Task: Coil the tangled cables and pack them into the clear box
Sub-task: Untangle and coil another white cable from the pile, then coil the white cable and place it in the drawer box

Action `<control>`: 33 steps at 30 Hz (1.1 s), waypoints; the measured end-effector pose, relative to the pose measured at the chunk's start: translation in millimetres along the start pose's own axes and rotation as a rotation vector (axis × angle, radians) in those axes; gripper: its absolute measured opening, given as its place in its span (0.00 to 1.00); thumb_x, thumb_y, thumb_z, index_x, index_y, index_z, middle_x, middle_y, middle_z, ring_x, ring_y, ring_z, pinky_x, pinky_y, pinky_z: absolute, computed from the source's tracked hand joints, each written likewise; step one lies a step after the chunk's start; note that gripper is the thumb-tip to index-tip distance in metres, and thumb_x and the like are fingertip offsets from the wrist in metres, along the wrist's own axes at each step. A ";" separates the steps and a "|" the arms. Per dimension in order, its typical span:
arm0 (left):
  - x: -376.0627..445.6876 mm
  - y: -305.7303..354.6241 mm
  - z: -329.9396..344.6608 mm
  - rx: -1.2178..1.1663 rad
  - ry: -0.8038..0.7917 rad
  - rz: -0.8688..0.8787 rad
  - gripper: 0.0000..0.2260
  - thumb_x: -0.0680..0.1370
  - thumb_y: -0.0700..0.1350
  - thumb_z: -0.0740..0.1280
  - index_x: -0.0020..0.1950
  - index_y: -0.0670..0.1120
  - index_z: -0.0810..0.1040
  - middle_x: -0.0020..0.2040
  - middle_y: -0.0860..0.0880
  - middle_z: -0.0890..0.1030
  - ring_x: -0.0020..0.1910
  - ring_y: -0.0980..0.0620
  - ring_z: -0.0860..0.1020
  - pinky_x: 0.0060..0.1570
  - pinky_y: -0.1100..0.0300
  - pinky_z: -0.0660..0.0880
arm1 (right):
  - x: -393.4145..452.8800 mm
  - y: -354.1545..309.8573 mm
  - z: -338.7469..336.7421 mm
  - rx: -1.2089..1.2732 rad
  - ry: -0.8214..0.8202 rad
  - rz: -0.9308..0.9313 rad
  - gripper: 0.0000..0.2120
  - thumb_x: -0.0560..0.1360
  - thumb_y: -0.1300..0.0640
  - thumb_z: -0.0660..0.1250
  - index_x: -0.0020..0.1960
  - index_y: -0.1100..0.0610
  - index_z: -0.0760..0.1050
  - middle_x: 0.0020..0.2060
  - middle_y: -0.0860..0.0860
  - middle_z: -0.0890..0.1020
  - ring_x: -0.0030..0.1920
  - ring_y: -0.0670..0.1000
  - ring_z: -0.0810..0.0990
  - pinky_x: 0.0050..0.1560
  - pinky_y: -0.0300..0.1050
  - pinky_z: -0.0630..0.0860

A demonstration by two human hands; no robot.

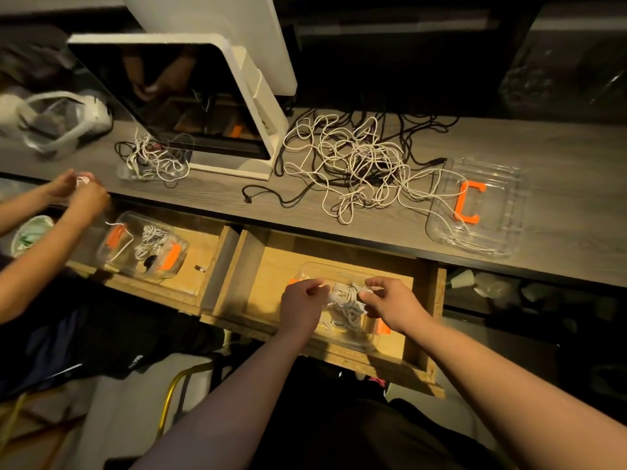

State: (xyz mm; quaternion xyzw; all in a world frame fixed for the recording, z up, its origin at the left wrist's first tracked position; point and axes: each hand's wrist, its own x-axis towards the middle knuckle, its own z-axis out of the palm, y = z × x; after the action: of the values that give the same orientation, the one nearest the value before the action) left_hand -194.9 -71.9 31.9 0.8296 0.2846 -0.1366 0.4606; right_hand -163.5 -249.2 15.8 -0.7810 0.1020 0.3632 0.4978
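Note:
A small white coiled cable [345, 293] sits between my two hands, above a clear box [353, 337] that stands in the open wooden drawer [268, 262]. My left hand [302, 305] pinches the coil's left side with curled fingers. My right hand [390, 305] pinches its right side. More white coils lie inside the box below. A big tangle of white and black cables [359, 161] spreads over the grey desk [559, 144] behind.
A clear lid with an orange C [470, 201] lies on the desk at right. A white-framed machine [190, 103] stands at back left. Another person's hands [81, 191] work a white cable at left, above a second drawer with a clear box [142, 245].

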 end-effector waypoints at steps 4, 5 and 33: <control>12.6 -7.0 -2.9 -0.009 -0.030 -0.101 0.11 0.80 0.47 0.68 0.56 0.43 0.85 0.50 0.47 0.85 0.51 0.48 0.81 0.57 0.53 0.77 | 2.3 3.1 -2.2 -0.183 -0.009 0.085 0.20 0.79 0.53 0.68 0.69 0.56 0.73 0.60 0.57 0.80 0.50 0.56 0.84 0.52 0.53 0.82; 14.3 -8.5 -1.8 -0.011 -0.063 -0.116 0.11 0.80 0.47 0.68 0.55 0.43 0.85 0.49 0.48 0.85 0.51 0.48 0.82 0.55 0.53 0.77 | 2.8 4.7 -3.5 -0.184 -0.022 0.094 0.16 0.79 0.53 0.68 0.66 0.56 0.75 0.57 0.56 0.81 0.47 0.55 0.84 0.50 0.53 0.83; 186.6 128.8 151.4 0.913 -0.504 0.850 0.23 0.79 0.38 0.64 0.74 0.45 0.67 0.72 0.44 0.67 0.72 0.44 0.65 0.70 0.49 0.68 | 143.3 -28.4 -125.4 -0.716 0.483 0.012 0.12 0.79 0.60 0.62 0.61 0.60 0.76 0.59 0.58 0.76 0.62 0.59 0.73 0.57 0.50 0.73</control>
State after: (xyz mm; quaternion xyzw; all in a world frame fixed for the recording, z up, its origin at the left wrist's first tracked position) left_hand 36.9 -188.1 -52.4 0.9238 -0.2691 -0.2395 0.1296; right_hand 12.2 -313.3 -30.0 -0.9664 0.0876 0.1855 0.1552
